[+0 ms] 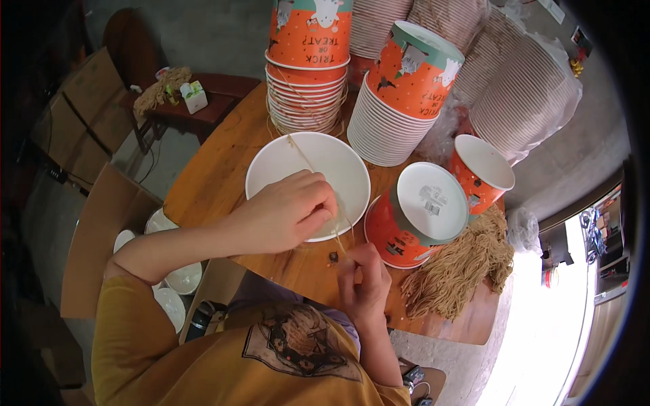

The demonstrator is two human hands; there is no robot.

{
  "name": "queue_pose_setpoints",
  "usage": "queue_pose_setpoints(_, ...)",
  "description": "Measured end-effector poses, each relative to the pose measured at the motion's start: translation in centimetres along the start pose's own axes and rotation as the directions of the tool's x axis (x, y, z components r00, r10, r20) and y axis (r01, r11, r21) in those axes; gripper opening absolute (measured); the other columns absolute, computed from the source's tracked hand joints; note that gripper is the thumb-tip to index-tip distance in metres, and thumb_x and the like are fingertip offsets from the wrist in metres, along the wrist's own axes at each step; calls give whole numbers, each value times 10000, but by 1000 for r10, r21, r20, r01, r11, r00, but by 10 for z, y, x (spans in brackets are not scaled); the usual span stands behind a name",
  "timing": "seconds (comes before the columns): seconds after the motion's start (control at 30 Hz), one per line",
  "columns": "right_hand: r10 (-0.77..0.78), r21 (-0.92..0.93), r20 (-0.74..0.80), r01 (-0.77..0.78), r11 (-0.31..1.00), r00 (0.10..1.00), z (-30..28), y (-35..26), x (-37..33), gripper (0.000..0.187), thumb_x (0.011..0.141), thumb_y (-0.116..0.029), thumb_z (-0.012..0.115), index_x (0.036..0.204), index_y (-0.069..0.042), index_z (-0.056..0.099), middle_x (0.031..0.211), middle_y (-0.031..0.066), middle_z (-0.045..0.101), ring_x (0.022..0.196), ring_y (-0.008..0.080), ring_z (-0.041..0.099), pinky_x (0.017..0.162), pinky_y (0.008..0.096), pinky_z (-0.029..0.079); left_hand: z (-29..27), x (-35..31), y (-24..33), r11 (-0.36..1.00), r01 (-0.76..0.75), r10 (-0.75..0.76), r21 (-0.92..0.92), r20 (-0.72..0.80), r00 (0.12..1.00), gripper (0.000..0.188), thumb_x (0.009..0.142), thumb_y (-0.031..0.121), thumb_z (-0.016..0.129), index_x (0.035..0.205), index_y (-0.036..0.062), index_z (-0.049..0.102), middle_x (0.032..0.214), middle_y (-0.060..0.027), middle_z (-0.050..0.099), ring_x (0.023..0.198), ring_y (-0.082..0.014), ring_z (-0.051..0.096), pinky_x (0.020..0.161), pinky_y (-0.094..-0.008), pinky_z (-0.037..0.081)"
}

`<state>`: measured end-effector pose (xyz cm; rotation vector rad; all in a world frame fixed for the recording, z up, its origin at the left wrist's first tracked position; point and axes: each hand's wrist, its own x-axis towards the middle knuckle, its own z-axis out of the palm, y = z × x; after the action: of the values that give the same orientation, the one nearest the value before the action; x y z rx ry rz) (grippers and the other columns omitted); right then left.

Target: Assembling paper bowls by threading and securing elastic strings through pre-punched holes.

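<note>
My left hand (291, 206) reaches over an open white-lined paper bucket (267, 162), thumb and fingers pinched on a thin tan cord (300, 150). That cord stretches from the bucket's far rim, past my left fingers and over the near rim. Closer to me, at the table's front edge, my right hand (364, 277) is closed on the cord as well. Right of the bucket, an orange and green printed bucket (437, 203) stands bottom up. A loose bundle of tan cords (460, 267) lies on the table beyond my right hand.
Behind the open bucket rise two stacks of orange buckets (310, 95) (393, 122), cords draped around the left one. Plastic-wrapped stacks (525, 88) stand at the back right, near a smaller open bucket (482, 162). At lower left, a cardboard box (101, 237) holds several white buckets.
</note>
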<state>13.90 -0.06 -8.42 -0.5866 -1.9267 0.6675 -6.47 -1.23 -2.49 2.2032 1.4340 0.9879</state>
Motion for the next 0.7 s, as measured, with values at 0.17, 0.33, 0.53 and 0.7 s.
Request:
queue_pose_setpoints(0.17, 1, -217, 19, 4, 976, 1000, -17, -3, 6, 304, 710, 82, 658, 961, -44, 542, 807, 95, 567, 680, 267, 592, 581, 359, 490, -19, -10, 22, 980, 185, -166, -75, 211, 963, 238, 878, 152, 636, 1023, 38, 485, 880, -91, 562, 761, -274, 566, 694, -384, 471)
queue_pose_setpoints(0.33, -149, -421, 73, 166, 892, 986, -34, -7, 22, 353, 730, 34, 696, 1060, -51, 605, 867, 84, 593, 740, 249, 603, 620, 350, 505, -27, -31, 24, 981, 191, -193, 35, 289, 938, 256, 868, 161, 659, 1042, 44, 513, 878, -71, 552, 777, -255, 555, 701, -365, 470)
queue_pose_setpoints(0.53, -222, -360, 247, 302, 883, 943, -23, -27, 63, 223, 772, -19, 688, 987, -58, 643, 831, 45, 568, 766, 236, 593, 627, 349, 499, -28, -56, 13, 965, -163, 139, 206, 127, 982, 136, 814, 49, 634, 942, 61, 586, 959, -59, 542, 966, -259, 520, 809, -369, 449)
queue_pose_setpoints(0.7, -29, -252, 363, 128, 959, 931, 9, -21, 83, 70, 812, -104, 672, 849, -76, 620, 784, 87, 561, 758, 278, 609, 644, 399, 504, -35, -64, 8, 961, -146, 143, 236, 30, 989, 112, 819, 58, 628, 921, 60, 584, 982, -70, 538, 976, -288, 515, 845, -395, 430)
